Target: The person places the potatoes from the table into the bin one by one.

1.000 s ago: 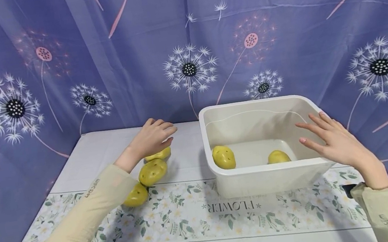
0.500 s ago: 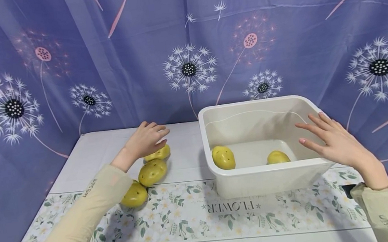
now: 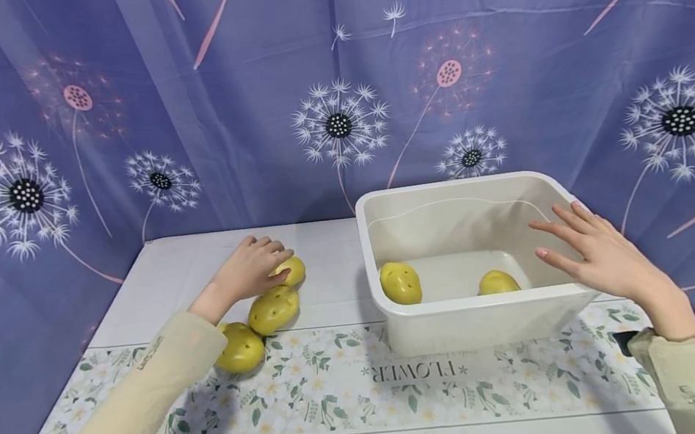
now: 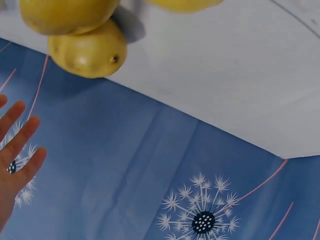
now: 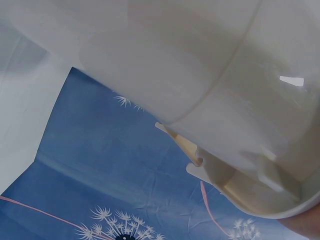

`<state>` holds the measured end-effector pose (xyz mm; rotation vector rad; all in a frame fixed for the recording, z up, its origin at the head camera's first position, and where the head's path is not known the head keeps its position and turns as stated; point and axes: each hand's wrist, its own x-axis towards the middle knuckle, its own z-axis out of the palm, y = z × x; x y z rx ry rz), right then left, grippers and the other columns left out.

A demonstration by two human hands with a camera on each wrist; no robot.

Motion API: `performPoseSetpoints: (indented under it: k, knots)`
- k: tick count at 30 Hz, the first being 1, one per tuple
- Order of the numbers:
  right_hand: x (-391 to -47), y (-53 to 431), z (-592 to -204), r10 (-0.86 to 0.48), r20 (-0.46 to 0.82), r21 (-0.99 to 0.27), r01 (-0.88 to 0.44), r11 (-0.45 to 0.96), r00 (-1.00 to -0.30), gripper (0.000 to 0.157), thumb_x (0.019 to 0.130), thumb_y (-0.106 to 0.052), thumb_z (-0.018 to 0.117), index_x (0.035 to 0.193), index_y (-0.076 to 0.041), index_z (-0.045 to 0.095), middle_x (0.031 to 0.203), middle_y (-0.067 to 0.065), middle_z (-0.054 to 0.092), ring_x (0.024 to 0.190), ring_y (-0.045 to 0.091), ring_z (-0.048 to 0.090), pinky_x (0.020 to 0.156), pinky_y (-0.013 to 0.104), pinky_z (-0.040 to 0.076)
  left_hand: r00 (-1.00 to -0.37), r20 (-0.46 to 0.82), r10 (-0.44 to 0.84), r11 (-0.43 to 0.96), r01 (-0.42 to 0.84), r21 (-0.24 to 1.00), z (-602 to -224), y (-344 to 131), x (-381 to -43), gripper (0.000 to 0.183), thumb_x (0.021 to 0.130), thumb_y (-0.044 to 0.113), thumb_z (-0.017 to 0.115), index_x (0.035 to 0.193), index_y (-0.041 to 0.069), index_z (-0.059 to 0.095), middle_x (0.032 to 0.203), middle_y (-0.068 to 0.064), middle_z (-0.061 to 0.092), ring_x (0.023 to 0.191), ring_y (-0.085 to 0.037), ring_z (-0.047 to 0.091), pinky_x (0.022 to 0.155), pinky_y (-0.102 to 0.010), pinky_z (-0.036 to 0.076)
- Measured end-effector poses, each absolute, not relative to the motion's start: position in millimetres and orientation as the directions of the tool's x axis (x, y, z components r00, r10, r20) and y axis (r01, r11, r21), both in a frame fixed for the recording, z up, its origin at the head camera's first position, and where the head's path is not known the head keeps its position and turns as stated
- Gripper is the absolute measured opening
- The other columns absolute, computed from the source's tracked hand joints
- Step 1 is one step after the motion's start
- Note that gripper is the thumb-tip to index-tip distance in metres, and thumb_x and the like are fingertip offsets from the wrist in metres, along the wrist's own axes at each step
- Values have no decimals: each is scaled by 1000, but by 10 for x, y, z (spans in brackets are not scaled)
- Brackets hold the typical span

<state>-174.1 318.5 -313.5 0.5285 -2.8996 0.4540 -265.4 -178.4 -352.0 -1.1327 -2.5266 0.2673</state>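
Observation:
My left hand (image 3: 251, 267) hovers over the farthest of several yellow potatoes, its fingers partly covering that potato (image 3: 291, 271). In the left wrist view the fingers (image 4: 20, 142) are spread with nothing between them, apart from the potatoes (image 4: 90, 52). Closer to me lie a middle potato (image 3: 274, 309) and a near potato (image 3: 239, 349), forming a slanting row. On the right, my right hand (image 3: 602, 251) lies with spread fingers at the right rim of a white plastic bin (image 3: 469, 322). Inside the bin are one potato (image 3: 400, 283) at the left and another potato (image 3: 498, 282) near the front wall.
A white table cover (image 3: 327, 264) with a floral strip (image 3: 318, 384) lies under everything. Behind and at both sides hangs a blue-purple curtain (image 3: 270, 139) with dandelion prints. The bin's walls stand between its inside and the potatoes on the left.
My left hand has drawn back to the left and slightly nearer, uncovering more of the far potato. The right hand and the bin stay where they were.

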Motion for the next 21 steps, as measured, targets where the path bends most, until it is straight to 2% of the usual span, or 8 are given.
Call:
performPoseSetpoints:
  k: [13,21]
  knots:
    - [-1746,3214,-3137,-331,213,-248,-379,892,-919,51,89,-36,50,134,-14,41,144,27,20,136,41,0,104,61,2,-616,213,759,650,694,-310,-3708,-1875,-2539,28,80,30,63,102,13,63,92,-5,63,82,-23,57,73,-39,44]
    - [-1752,3189,-3132,-318,208,-261,-366,893,-925,50,88,-37,50,133,-14,43,143,27,21,136,40,2,105,60,3,-586,222,780,626,716,-310,-3781,-1847,-2490,24,80,29,63,98,12,63,86,-3,61,78,-22,55,69,-38,44]
